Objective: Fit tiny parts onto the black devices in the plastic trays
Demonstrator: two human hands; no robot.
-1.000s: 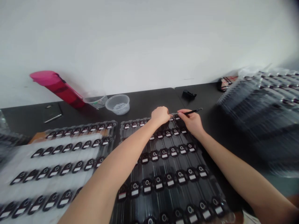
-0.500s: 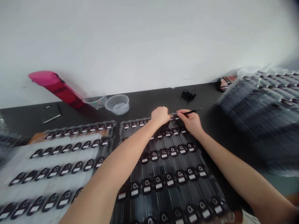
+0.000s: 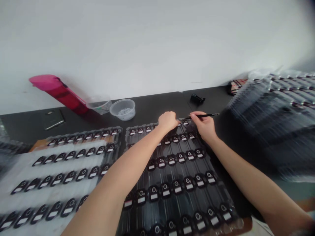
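Observation:
A black pen lies almost level in my right hand, its left end over the far row of a clear plastic tray. That tray holds rows of small black devices, each with a round ring and a white label. My left hand rests curled on the tray's far edge, beside the pen's left end. Whatever lies under its fingers is hidden. At left, a second tray holds the same devices, partly over a white sheet.
A tall stack of trays, blurred, stands at right. Along the white wall are a pink-and-red folded umbrella, a clear cup, a tub of small white pieces, a phone, a black charger and a plaid pouch.
My right hand has shifted slightly right, and the pen has swung closer to level. My left hand has barely moved.

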